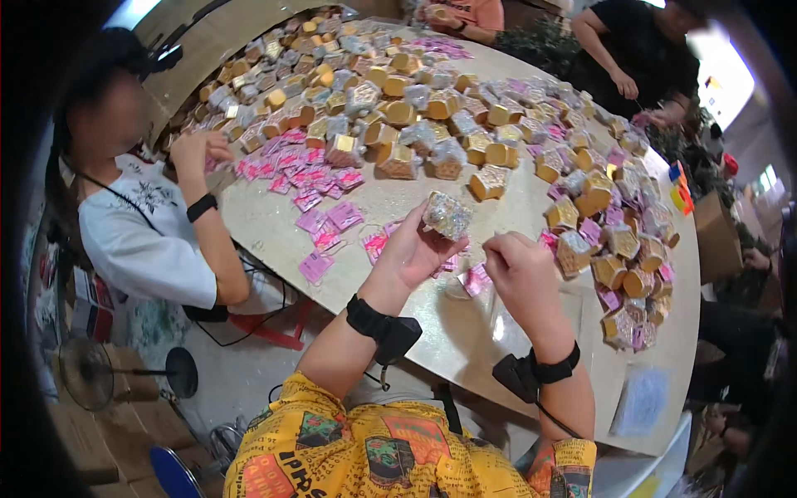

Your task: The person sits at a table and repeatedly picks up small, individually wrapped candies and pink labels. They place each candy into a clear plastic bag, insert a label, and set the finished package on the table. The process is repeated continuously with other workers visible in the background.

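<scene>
My left hand [413, 253] is closed around a small glittery silver block-shaped piece [448, 217], lifted above the table. Beside it, my right hand [521, 270] has its fingers curled together; what they grip, if anything, is hidden. A pink tag [476, 280] with a pale loop shows just below and between the two hands. Left of my left hand lie more pink tags [344, 215], some with thin loops. A gold and silver hexagonal ornament [489, 182] stands on the table just beyond my hands.
A large heap of gold and silver ornaments [398, 112] covers the far part of the pale table [398, 324]. More ornaments, mixed with pink tags, line its right side [623, 257]. A clear plastic bag [641, 401] lies at the right edge. A person [149, 224] sits at left; others work across.
</scene>
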Motion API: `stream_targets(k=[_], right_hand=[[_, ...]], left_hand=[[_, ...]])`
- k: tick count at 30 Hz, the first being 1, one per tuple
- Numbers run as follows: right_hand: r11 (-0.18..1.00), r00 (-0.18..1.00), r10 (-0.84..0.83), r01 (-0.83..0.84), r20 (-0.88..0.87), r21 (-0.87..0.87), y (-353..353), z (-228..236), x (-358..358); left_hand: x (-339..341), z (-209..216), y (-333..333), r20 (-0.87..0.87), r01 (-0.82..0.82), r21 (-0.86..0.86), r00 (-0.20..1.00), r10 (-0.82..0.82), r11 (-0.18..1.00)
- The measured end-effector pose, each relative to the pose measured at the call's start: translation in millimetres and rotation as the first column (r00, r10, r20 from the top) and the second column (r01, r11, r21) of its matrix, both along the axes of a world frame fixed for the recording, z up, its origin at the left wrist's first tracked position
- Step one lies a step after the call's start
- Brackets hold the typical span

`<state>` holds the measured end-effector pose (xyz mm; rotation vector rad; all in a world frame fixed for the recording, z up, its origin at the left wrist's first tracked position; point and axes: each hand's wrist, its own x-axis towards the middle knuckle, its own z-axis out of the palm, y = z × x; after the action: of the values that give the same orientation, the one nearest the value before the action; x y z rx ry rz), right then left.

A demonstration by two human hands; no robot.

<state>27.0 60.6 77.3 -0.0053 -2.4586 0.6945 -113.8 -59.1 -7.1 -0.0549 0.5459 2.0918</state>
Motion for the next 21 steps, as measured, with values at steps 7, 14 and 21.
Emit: stream_targets(k=[7, 14, 21], right_hand=[[0.997, 0.998, -0.054, 0.056, -0.029, 0.052, 7.5, -12.8, 10.7], [0.99, 0.994, -0.107, 0.104, 0.018, 0.095, 11.4, -13.6, 24.7], [0.991, 0.993, -0.115, 0.112, 0.028, 0.075, 13.2, -9.8, 30.4]], left_hand=[[27.4, 5.6, 11.3, -0.017, -0.002, -0.032, 1.0, 0.001, 0.999], [40.6, 11.6, 12.8, -0.101, -0.012, -0.081, 0.995, 0.003, 0.997], [47.9, 15.9, 14.5, -0.237, -0.074, -0.085, 0.97, 0.052, 0.994]])
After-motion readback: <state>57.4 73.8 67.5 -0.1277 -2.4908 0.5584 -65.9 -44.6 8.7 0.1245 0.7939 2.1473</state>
